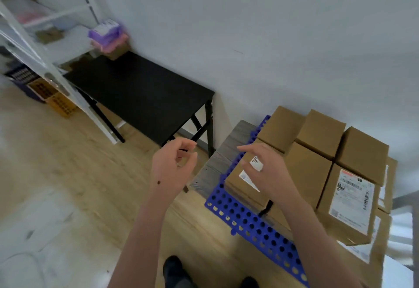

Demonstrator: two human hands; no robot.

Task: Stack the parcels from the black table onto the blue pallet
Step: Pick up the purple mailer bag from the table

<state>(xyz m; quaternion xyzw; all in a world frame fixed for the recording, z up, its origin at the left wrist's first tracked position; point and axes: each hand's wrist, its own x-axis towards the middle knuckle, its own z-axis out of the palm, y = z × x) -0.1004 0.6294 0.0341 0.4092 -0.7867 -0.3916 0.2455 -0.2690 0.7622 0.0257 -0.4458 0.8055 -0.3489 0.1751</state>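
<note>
Two bare hands hang in mid-air, and neither is carrying anything. The left hand (pixel 173 165) hovers over the floor between table and pallet, fingers loosely curled around nothing. The right hand (pixel 265 169) is spread, fingers apart, hovering above the nearest parcel (pixel 243 180), the low one with the white label; whether it touches the cardboard I cannot tell.

Out from there, the stacked parcels (pixel 317 151) sit packed edge to edge on the blue pallet (pixel 247 222), the perforated sheet showing bare along its near edge. One box at the right carries a large shipping label (pixel 351 203). The pallet rests on a grey wood-grain surface (pixel 215 163).

Now look left: the black table (pixel 140 97) shows a bare top, apart from a small brown box topped with purple and pink packs (pixel 108 36) in its far corner against the wall. So my read is that the job is nearly finished, with that corner pile possibly the last to go.

Around it, a white shelving frame (pixel 45 65) stands at the left, crates (pixel 45 92) beneath it, light wooden floor (pixel 79 163) underfoot, plain pale wall behind.
</note>
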